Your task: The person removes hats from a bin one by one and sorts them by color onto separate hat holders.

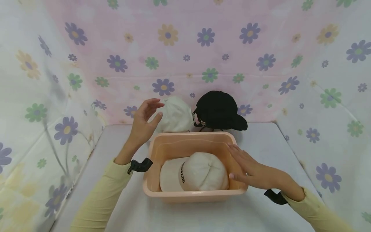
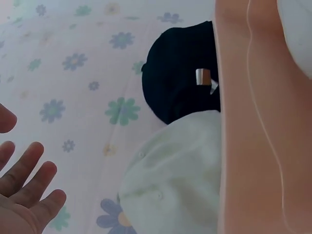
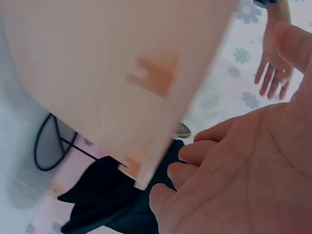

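A peach plastic bin (image 1: 197,194) stands on the white table with a cream cap (image 1: 204,172) inside, its lettered brim pointing left. Behind the bin sit an off-white cap (image 1: 175,114) and, to its right, a black cap (image 1: 217,109). My left hand (image 1: 142,120) is raised beside the off-white cap, fingers loosely bent and thumb apart; in the left wrist view its palm (image 2: 24,207) holds nothing. At the bin's right rim, my right hand (image 1: 252,169) has its fingers extended. The right wrist view shows its bare palm (image 3: 243,170) beside the bin wall (image 3: 97,63).
A thin black wire loop (image 3: 36,146) shows near the black cap in the right wrist view. Flower-printed cloth (image 1: 185,42) encloses the table at the back and both sides. White tabletop (image 1: 261,138) shows on either side of the bin.
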`<state>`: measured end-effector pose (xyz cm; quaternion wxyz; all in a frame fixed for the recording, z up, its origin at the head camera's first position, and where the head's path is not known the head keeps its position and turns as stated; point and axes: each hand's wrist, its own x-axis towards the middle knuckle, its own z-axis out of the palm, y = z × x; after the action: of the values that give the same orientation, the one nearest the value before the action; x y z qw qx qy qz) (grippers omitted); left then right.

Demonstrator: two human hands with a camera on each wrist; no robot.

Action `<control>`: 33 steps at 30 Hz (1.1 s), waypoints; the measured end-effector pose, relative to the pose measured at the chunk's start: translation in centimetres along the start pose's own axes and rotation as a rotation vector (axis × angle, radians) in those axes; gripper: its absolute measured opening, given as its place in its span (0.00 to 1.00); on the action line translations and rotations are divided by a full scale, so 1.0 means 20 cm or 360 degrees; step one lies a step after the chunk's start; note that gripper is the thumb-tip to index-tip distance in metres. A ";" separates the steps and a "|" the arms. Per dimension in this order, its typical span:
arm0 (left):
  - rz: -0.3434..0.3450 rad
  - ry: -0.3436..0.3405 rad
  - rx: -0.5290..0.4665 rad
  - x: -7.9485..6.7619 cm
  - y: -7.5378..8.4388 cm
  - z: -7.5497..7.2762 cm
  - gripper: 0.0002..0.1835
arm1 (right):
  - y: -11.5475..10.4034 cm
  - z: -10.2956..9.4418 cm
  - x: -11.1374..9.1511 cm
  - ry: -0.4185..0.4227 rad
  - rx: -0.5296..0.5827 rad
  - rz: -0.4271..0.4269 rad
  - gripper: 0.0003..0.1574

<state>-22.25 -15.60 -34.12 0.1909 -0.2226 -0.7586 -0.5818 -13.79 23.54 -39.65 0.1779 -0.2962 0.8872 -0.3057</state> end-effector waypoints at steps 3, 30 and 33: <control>-0.0001 -0.0075 -0.0015 -0.01 0.00 0.04 0.23 | 0.03 0.05 0.00 0.0030 -0.0037 -0.0001 0.58; -0.0176 -0.0909 0.0155 -0.14 -0.05 0.34 0.24 | 0.08 0.15 -0.02 0.0269 -0.0535 -0.0013 0.60; -0.0274 -0.1012 0.0187 -0.16 -0.06 0.38 0.24 | 0.08 0.16 -0.02 0.0290 -0.0508 -0.0027 0.61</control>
<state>-20.38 -8.94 -38.70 -0.0928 -0.3166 -0.8285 -0.4524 -12.52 23.47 -43.11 0.0450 -0.2991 0.9345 -0.1879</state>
